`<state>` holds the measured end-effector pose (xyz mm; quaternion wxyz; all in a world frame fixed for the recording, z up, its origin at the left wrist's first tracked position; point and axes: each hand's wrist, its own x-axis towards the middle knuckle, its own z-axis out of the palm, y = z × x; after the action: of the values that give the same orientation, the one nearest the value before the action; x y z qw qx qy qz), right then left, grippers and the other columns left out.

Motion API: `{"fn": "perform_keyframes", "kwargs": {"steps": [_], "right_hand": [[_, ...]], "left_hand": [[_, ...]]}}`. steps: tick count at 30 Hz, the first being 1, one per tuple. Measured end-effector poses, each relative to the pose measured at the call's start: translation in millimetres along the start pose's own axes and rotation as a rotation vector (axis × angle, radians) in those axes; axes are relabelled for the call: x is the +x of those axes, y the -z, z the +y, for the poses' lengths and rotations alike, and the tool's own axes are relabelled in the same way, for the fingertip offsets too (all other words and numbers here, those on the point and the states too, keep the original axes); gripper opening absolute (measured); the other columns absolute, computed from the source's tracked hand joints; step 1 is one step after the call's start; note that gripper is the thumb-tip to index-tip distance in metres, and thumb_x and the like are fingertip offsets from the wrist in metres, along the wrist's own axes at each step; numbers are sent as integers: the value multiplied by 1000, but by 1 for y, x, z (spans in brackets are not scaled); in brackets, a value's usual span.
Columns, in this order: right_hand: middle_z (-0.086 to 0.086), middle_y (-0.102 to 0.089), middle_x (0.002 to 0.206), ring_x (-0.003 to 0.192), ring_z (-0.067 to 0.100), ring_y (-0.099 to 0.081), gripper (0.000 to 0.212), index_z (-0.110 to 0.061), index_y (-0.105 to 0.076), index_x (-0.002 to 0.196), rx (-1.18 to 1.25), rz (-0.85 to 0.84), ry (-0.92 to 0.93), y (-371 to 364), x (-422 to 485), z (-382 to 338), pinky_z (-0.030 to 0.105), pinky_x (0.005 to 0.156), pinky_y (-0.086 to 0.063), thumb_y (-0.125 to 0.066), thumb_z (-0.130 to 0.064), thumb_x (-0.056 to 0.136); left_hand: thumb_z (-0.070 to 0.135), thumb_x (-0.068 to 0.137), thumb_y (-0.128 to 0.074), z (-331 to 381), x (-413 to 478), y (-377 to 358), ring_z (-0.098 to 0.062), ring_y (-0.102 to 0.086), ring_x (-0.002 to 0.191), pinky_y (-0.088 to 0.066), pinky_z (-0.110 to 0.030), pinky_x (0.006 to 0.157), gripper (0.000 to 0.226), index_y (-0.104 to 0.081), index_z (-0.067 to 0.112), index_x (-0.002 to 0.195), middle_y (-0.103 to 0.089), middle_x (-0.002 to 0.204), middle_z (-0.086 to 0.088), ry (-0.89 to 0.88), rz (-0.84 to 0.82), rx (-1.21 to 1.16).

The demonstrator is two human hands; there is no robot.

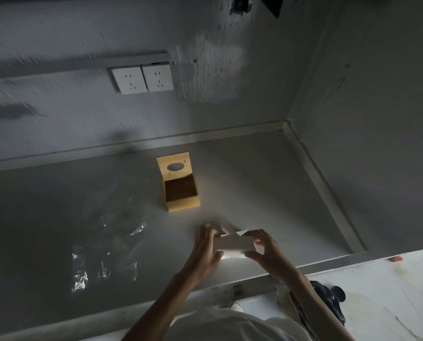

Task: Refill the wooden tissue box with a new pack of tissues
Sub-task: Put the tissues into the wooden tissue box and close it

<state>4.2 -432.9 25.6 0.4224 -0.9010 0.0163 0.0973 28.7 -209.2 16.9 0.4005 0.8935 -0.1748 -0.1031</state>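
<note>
**Both hands on the tissue stack, box open ahead**

The person holds a white rectangular stack of tissues (233, 244) w/ both hands, just above the grey matte counter top (267, 193). Left hand (206, 247) grips the left end, fingers curled over the top and thumb under. Right hand (267, 252) grips the right end, thumb below and fingers bent around the top edge. So both hands are closed on the stack, one at each end. A small flap of tissue sticks up behind the stack, a bit blurred.

The light wooden square tissue box (182, 193) stands on the counter beyond the hands, slightly to the left, well apart from them. Its hinged wooden lid w/ oval hole (174, 166) stands upright at the far side; the inside looks dark.

Left of the left hand lies a crumpled clear plastic wrapper (107, 247), flat on the counter. On the grey wall, far beyond the hands, are two white wall sockets (143, 78).
</note>
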Motion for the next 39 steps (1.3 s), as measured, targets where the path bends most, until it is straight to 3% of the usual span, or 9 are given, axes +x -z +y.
{"fn": "perform_keyframes", "kwargs": {"steps": [5,10,17,22,26,31,33,35,39], "right_hand": [[-15,-57,109,101,9,-51,42,-33,-62,108,-171,8,291,-3,2,-25,23,86,-43,-79,-19,73],[-8,-58,110,100,9,-57,36,-29,-61,107,-96,-33,315,-18,10,-52,23,84,-47,-76,-17,77],[0,-59,126,115,19,-53,65,-19,-52,129,-386,-198,439,-93,22,-78,27,97,-41,-82,-29,71],[-6,-69,94,84,19,-67,60,-23,-67,100,-536,-207,404,-143,23,-80,32,75,-56,-95,-24,46],[-7,-69,75,63,13,-66,55,-23,-73,83,-676,-256,345,-163,14,-82,25,60,-55,-91,-13,32],[-3,-60,65,51,17,-58,68,-17,-57,90,-728,-263,279,-160,20,-83,23,52,-47,-77,-6,26],[1,-62,74,60,23,-65,68,-15,-52,101,-752,-302,206,-151,22,-84,30,57,-52,-83,-14,41],[6,-64,100,88,31,-67,53,-14,-51,120,-680,-311,160,-140,22,-93,40,78,-52,-73,-19,72],[8,-60,124,110,32,-60,49,-14,-44,128,-481,-305,55,-110,25,-116,40,91,-47,-60,-22,82]], "left_hand": [[17,85,-63,-8,-21,13,-7,-14,143,-30,-24,114,79,-15,14,148,-12,153,4,50,31,-124],[28,86,-56,-25,-45,38,-8,-42,118,-39,-25,101,43,-49,15,126,-49,123,2,-31,135,-62],[8,79,-60,-68,-73,49,-13,-52,108,-44,-21,90,41,-51,11,119,-54,116,-2,33,159,126],[6,78,-56,-99,-86,35,-19,-56,105,-47,-30,91,43,-49,16,119,-54,113,-4,138,73,89],[10,82,-49,-114,-92,25,-25,-57,109,-40,-23,92,43,-45,14,125,-51,116,-6,196,-48,50],[9,84,-50,-105,-68,71,-27,-40,136,-29,-31,114,62,-33,3,144,-42,145,-15,216,-31,24],[7,85,-55,-101,-30,112,-28,-51,127,-38,-34,108,53,-44,1,136,-53,135,-16,116,161,70],[2,85,-60,-99,31,154,-34,-57,117,-45,-40,101,45,-50,-2,129,-58,125,-19,84,312,145],[12,87,-63,-81,160,215,-38,-45,126,-38,-44,107,58,-40,2,139,-46,137,-22,148,185,293]]}}
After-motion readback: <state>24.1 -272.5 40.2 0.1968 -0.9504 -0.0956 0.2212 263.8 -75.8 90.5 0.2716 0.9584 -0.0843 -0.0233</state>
